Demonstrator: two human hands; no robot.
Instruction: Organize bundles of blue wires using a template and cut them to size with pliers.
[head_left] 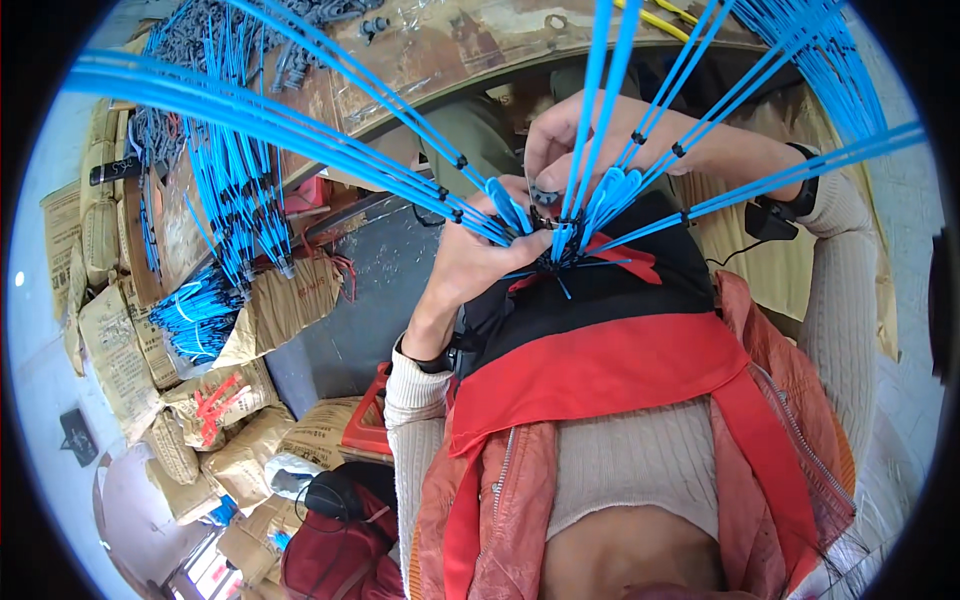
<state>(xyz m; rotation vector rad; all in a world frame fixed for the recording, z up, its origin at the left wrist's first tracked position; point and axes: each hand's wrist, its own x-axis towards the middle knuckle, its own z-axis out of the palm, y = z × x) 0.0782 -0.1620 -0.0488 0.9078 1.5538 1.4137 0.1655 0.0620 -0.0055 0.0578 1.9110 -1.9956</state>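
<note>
In front of my lap is a frame of thin blue rods (300,130) with small black joints, fanning out from a dark hub. My left hand (475,262) is closed around the rods at the hub's left side, its thumb pressed near the middle. Above the hub, my right hand (560,145) pinches a small dark grey round piece (547,194) at the centre. Several blue rod ends bend in loops beside it. Some of the hub is hidden by fingers and rods.
Past the rods stands a worn brown table (430,70) with a pile of grey plastic parts (300,45). Bundles of blue rods (235,170) lie over its left side, and another bundle (825,60) is at upper right. Brown paper sacks (120,340) and a red plastic stool (368,425) are at left.
</note>
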